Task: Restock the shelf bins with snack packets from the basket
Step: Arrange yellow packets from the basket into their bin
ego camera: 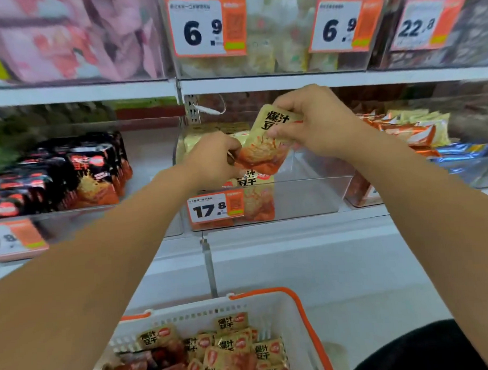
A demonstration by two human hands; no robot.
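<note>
Up top there's a blurry clear bin of pink packets (74, 38) at the shelf's left end, plus white-and-orange price tags reading 6.9 (207, 25), 6.9 (345, 25) and 22.8 (425, 23). Another tag, 17.8 (216, 209), sits on the lower shelf's front edge.

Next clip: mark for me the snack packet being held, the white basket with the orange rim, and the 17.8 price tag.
held snack packet (266, 145): head view, middle of its printed front, between the two hands.
white basket (272, 311): head view, bare far wall below the orange rim.
17.8 price tag (207, 211): head view, on the white part with the digits.
</note>
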